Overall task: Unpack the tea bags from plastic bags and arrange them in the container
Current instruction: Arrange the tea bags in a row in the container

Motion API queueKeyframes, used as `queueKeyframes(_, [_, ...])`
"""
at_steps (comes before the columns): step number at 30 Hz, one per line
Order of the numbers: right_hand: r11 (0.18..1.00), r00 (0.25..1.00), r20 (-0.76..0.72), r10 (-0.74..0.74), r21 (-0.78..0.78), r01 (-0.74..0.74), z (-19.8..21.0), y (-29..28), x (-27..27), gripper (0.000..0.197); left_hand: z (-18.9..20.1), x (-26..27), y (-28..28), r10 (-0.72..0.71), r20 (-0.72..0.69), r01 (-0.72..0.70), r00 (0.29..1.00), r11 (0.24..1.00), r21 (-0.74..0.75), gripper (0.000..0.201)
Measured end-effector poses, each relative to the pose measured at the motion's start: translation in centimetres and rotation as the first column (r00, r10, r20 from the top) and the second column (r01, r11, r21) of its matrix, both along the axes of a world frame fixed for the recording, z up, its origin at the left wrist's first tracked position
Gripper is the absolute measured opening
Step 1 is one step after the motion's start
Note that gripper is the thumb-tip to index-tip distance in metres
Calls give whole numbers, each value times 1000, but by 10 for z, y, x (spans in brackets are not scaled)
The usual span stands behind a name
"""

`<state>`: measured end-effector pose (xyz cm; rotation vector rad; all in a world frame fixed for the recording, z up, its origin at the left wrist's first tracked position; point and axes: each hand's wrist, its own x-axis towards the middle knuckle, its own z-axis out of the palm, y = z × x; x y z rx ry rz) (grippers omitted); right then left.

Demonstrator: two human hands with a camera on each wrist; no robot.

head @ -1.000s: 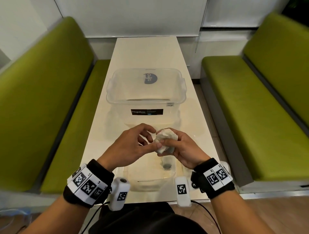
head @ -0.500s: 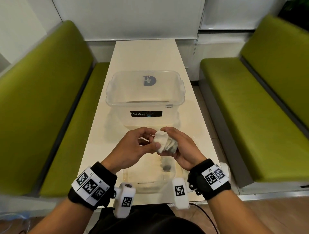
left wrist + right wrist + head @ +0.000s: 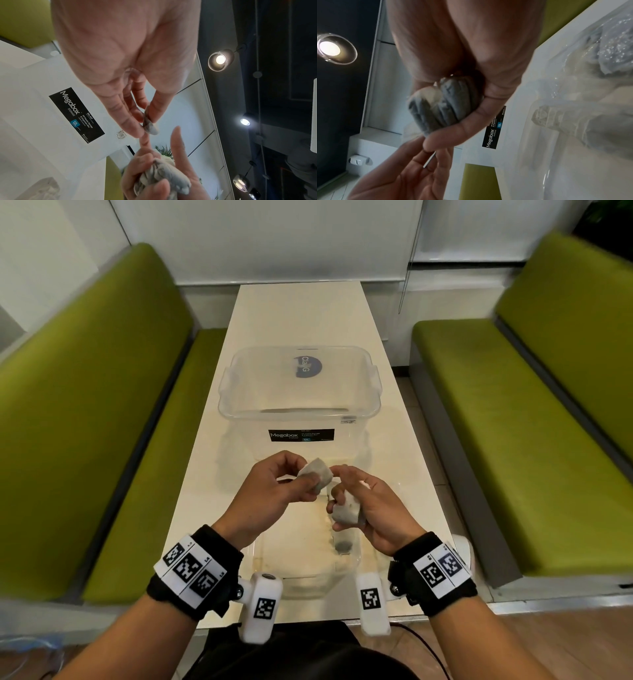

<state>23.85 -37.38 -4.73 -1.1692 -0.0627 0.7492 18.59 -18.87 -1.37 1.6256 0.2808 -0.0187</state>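
Note:
My left hand [image 3: 301, 479] pinches one white tea bag [image 3: 315, 472] [image 3: 149, 125] between thumb and fingers, held up above the table. Just to its right, my right hand [image 3: 346, 501] grips a bundle of tea bags [image 3: 346, 511] [image 3: 443, 106] in its palm, some with clear plastic over them. A clear Megabox container [image 3: 371, 405] stands open on the table just beyond both hands; nothing shows inside it. Near the table's front edge lies a clear plastic bag [image 3: 301, 563] with a dark speck in it.
The cream table [image 3: 298, 316] runs away from me between two green benches [image 3: 85, 412] [image 3: 534, 405]. In the right wrist view, crumpled clear plastic with more tea bags [image 3: 597, 56] lies beside the container.
One second ago both hands held the bundle together. My left hand has pulled one tea bag off and lifted it up and left; the right hand keeps the others, lower.

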Motion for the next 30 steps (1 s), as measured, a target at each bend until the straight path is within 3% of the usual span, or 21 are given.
queueKeyframes(6, [999, 998, 51, -36, -31, 37, -1, 3, -1, 21, 3, 3, 0, -38, -14, 38, 999, 999, -26, 19])
queueKeyframes(9, [997, 996, 62, -64, -30, 66, -1, 3, 0, 19, 10, 6, 0, -44, -20, 44, 999, 999, -15, 20])
queueKeyframes(14, [995, 991, 126, -46, -82, 57, -3, -2, 2, 19, 23, 15, 15, -68, 25, 63, 997, 983, 171, 14])
queueKeyframes(24, [992, 977, 208, -39, -107, 63, -7, -2, 3, 25, 47, 24, 27, -260, -49, 252, 964, 844, 473, 12])
queueKeyframes(30, [994, 974, 225, -4, -108, 29, -7, -7, 4, 23, 60, 27, 25, -354, -127, 349, 927, 687, 637, 8])
